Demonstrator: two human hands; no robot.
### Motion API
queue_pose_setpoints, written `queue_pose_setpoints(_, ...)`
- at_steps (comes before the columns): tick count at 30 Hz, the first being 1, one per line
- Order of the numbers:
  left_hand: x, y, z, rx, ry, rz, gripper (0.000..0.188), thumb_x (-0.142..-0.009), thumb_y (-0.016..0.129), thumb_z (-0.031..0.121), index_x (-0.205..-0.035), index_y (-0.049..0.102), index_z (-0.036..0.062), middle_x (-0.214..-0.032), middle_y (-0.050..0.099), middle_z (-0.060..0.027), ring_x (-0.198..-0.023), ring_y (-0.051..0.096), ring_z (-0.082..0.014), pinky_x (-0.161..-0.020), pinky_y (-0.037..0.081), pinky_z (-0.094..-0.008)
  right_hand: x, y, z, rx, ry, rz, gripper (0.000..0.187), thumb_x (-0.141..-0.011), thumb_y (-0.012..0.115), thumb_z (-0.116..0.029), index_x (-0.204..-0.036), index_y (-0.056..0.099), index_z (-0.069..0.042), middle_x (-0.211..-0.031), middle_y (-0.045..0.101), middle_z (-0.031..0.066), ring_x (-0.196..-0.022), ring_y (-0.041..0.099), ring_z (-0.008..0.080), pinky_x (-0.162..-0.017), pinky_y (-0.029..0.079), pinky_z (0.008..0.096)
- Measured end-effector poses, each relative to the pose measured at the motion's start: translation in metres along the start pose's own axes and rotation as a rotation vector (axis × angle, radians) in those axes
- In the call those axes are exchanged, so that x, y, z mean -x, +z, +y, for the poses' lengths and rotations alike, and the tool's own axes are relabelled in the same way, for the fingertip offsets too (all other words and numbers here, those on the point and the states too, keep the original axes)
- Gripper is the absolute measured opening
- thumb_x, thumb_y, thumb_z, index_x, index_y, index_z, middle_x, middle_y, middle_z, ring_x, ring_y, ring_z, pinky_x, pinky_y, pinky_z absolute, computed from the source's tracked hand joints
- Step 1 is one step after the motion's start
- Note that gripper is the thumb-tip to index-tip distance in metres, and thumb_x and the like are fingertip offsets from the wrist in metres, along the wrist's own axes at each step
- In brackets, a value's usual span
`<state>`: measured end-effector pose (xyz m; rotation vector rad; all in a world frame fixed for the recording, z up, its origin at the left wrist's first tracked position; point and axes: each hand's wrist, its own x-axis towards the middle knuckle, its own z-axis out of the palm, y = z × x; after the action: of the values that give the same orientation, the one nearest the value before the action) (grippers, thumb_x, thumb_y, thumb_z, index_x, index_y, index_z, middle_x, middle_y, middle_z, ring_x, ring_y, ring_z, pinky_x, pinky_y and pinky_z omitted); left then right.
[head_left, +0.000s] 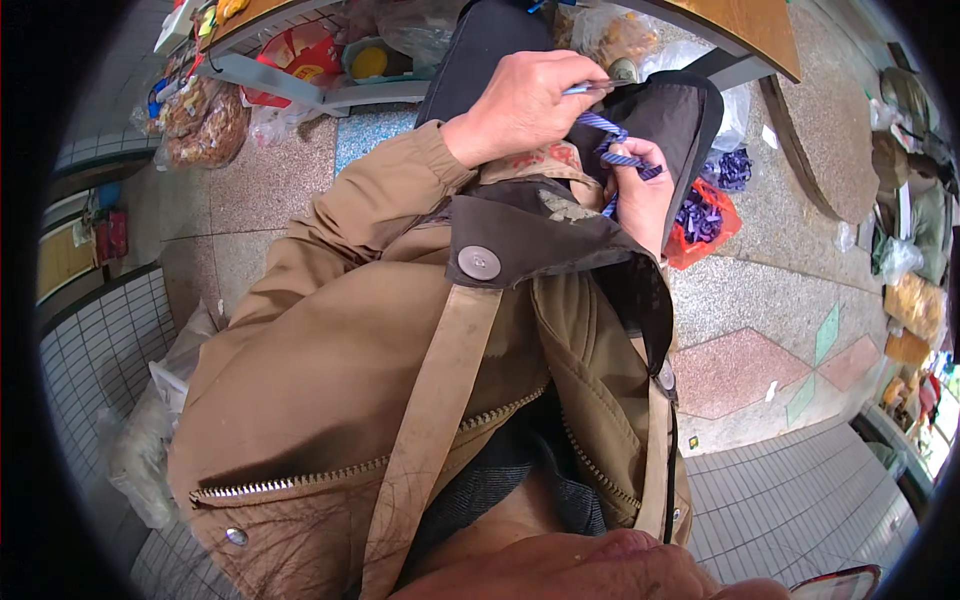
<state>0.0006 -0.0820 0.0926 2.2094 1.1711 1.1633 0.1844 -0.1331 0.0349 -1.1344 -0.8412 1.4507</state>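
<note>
While the left hand [535, 105] pinches a slim silvery tool [601, 86] and the right hand [643, 195] a striped purple ribbon [602, 124], a red plastic bag [686, 253] right of centre holds purple strips [698, 217].

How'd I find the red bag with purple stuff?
Start at the brown jacket, then go up to the right hand holding striped ribbon. Just right of that hand is the red plastic bag. Unlike the clear plastic bag above it, it's bright red, with purple strips inside.

No text can be read; red marks [548, 157] on the beige cloth [498, 172] are unclear.
</note>
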Motion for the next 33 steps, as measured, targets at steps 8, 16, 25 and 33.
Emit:
queue_pose_setpoints(8, 0.004, 0.011, 0.004, 0.347, -0.583, -0.469, 0.027, -0.091, 0.061, 0.027, -0.084, 0.061, 0.001, -0.064, 0.062, -0.0044, -0.058, 0.057, -0.0085, -0.051, 0.045, -0.027, 0.001, 0.005, 0.001, 0.19, -0.135, -0.002, 0.005, -0.087, 0.064, -0.003, -0.09, 0.06, 0.0, -0.081, 0.06, -0.0012, -0.074, 0.053, 0.0041, -0.067, 0.044, 0.0191)
queue_pose_setpoints(16, 0.017, 0.008, -0.017, 1.181, -0.852, -0.355, 0.02, -0.091, 0.063, 0.019, -0.095, 0.056, 0.001, -0.065, 0.047, 0.0044, -0.046, 0.03, 0.0008, -0.04, 0.021, -0.0164, -0.001, -0.007, -0.007, -0.07, 0.016, 0.077, 0.012, -0.09, 0.061, -0.007, -0.101, 0.061, -0.002, -0.08, 0.063, 0.0038, -0.053, 0.046, 0.0026, -0.048, 0.036, 0.0178)
queue_pose_setpoints(25, 0.022, 0.011, -0.024, 1.436, -0.857, -0.392, 0.015, -0.09, 0.063, 0.014, -0.095, 0.055, 0.002, -0.067, 0.045, 0.0047, -0.049, 0.034, 0.0009, -0.041, 0.024, -0.0153, 0.001, -0.013, -0.014, -0.408, 0.278, -0.245, 0.025, -0.097, 0.051, -0.02, -0.112, 0.057, -0.001, -0.088, 0.062, 0.0045, -0.047, 0.037, 0.0036, -0.042, 0.029, 0.0193)
queue_pose_setpoints(33, 0.025, 0.017, -0.023, 1.409, -0.947, -0.45, 0.011, -0.088, 0.063, 0.01, -0.09, 0.057, 0.0009, -0.062, 0.047, 0.0048, -0.047, 0.036, -0.0002, -0.039, 0.026, -0.0155, 0.001, -0.006, -0.006, -0.67, 0.354, -0.336, 0.024, -0.098, 0.05, -0.024, -0.104, 0.055, -0.002, -0.085, 0.057, 0.0049, -0.049, 0.036, 0.0048, -0.044, 0.03, 0.0209)
